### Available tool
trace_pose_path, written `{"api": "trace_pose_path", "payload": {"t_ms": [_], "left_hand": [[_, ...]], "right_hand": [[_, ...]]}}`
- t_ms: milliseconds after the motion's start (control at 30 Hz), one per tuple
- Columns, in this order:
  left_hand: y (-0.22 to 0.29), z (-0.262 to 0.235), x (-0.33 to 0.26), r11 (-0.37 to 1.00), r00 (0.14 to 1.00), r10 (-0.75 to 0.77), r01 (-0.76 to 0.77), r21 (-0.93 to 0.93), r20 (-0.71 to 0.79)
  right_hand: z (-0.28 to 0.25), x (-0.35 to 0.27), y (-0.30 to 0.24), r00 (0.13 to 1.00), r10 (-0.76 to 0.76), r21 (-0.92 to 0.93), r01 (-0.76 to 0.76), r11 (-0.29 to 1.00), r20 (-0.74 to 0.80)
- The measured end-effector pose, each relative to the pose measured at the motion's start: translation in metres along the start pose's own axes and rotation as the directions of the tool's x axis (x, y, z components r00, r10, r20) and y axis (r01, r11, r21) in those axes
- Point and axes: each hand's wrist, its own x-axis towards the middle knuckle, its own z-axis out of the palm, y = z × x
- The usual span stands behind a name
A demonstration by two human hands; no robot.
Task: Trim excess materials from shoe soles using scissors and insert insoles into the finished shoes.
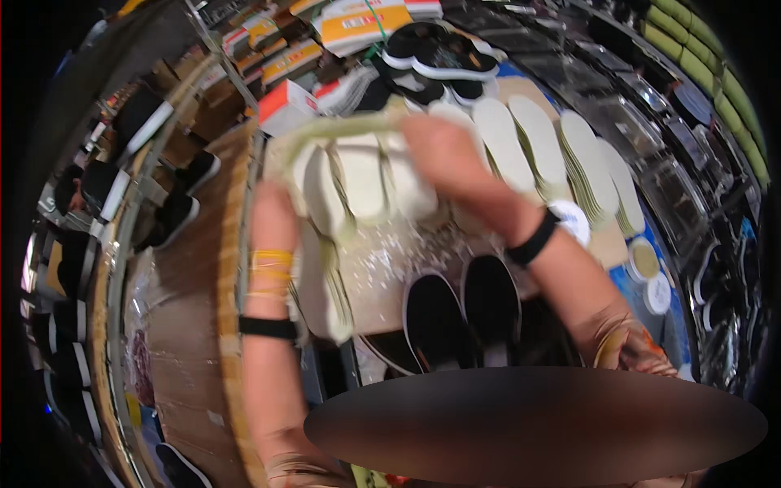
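My right hand (443, 154) is closed at the right end of a blurred pale green strip (350, 126), which looks like an insole seen edge-on. The strip curves down toward my left hand (274, 207), whose fingers are smeared by motion, so its grip is unclear. Below the strip, white insoles (358, 175) with greenish edges lie in stacks on a tan board (374, 301). Another insole stack (317, 285) sits beside my left wrist. White flakes (419, 248) are scattered across the board. Two black slip-on shoes (439, 317) stand side by side nearer to me.
More insole stacks (586, 163) lie at the right, near small round tubs (647, 259). Black shoes with white soles (439, 53) are piled at the back beside orange and white boxes (366, 28). Shoe shelves (110, 268) rise at the left; clear plastic packs (626, 122) line the right.
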Motion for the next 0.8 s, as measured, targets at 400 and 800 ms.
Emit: {"api": "trace_pose_path", "payload": {"t_ms": [400, 800], "left_hand": [[0.09, -0.193, -0.291, 0.344, 0.674, -0.623, 0.692, -0.635, 0.397], [0.192, -0.078, -0.325, 0.888, 0.759, 0.351, -0.456, 0.063, 0.548]], "right_hand": [[-0.295, -0.25, -0.021, 0.419, 0.882, 0.509, -0.819, 0.265, 0.215], [-0.177, -0.292, -0.119, 0.677, -0.707, 0.184, 0.682, 0.708, 0.205]]}}
